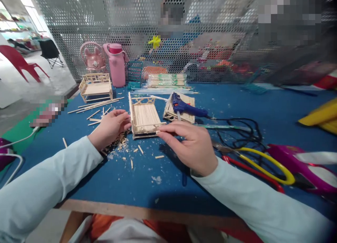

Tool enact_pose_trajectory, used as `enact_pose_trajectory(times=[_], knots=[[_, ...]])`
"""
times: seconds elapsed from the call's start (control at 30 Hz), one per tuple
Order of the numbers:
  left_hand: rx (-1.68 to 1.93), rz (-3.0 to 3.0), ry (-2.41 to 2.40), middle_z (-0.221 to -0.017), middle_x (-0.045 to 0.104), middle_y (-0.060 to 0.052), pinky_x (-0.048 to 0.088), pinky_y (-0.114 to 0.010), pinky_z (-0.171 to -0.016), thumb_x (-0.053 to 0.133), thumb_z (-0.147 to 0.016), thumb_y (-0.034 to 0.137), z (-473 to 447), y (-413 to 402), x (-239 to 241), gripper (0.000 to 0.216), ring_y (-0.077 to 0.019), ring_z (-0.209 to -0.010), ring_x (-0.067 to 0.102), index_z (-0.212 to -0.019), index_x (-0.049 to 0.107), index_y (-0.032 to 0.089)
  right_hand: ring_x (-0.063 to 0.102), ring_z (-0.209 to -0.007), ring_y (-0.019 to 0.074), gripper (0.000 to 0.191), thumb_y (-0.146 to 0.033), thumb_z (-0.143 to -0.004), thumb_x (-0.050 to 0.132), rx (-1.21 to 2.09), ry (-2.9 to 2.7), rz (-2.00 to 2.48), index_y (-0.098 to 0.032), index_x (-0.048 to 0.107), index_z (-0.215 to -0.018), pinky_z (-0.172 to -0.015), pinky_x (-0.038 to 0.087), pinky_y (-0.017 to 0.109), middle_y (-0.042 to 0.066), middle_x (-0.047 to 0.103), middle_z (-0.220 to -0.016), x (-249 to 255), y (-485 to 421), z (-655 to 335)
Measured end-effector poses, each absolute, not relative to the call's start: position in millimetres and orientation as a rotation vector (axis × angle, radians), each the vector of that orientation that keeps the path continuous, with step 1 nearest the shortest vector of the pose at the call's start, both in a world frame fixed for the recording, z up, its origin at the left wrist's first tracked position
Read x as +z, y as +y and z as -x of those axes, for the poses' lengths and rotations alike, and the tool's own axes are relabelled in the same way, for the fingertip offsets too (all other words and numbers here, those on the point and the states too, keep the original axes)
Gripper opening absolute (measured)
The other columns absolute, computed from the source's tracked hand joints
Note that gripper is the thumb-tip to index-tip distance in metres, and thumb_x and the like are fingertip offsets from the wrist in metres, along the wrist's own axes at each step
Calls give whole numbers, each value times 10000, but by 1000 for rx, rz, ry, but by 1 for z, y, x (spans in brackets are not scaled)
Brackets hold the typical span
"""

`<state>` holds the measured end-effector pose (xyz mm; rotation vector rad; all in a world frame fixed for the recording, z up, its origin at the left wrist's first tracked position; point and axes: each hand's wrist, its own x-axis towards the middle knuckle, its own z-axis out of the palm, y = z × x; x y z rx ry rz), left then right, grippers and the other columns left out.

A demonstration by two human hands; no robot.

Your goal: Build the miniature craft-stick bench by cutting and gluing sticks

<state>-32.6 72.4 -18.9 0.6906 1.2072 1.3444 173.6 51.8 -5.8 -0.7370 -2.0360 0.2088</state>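
A miniature bench built of thin wooden sticks stands on the blue tabletop between my hands, with a latticed rail at its back and a tall rail along its left side. My left hand is closed at that left side, fingertips curled against the rail. At the bench's front right corner, my right hand pinches a small piece of wooden stick between thumb and forefinger. Behind my right hand, a blue glue gun rests on another stick panel.
A finished-looking stick bench and pink bottle stand at the back left. Loose sticks and wood scraps lie around my left hand. Yellow-and-red-handled pliers, a black cable and a purple tape dispenser lie right.
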Motion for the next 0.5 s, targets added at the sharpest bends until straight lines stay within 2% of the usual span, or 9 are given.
enact_pose_trajectory(times=[0.13,0.23,0.37,0.5], knots=[[1393,-985,1401,-787,544,10,463,-207,-584,610,-722,117,43,58,-14,179,-76,-643,526,-874,524,155,654,-702,123,53,-141,-788,639,117,-2102,652,-160,687,-799,-685,513,228,39,717,-771,-8,51,-177],[1417,-1274,1502,-750,509,24,407,-210,-548,603,-688,117,43,42,-12,182,-84,-621,473,-838,512,164,649,-677,110,37,-132,-777,650,143,-2121,658,-161,674,-773,-669,513,209,24,705,-739,-8,50,-177],[1639,-1560,1462,-740,471,30,384,-215,-578,597,-695,131,32,23,-11,170,-89,-645,442,-802,475,181,654,-673,109,38,-134,-769,658,166,-2122,705,-167,675,-773,-641,520,203,14,709,-737,-8,49,-175],[1499,-1593,1454,-770,475,22,397,-223,-582,582,-713,162,25,21,-14,196,-92,-645,461,-872,468,181,666,-682,114,63,-139,-780,647,160,-2112,762,-166,697,-806,-665,528,209,20,724,-759,-10,50,-172]])
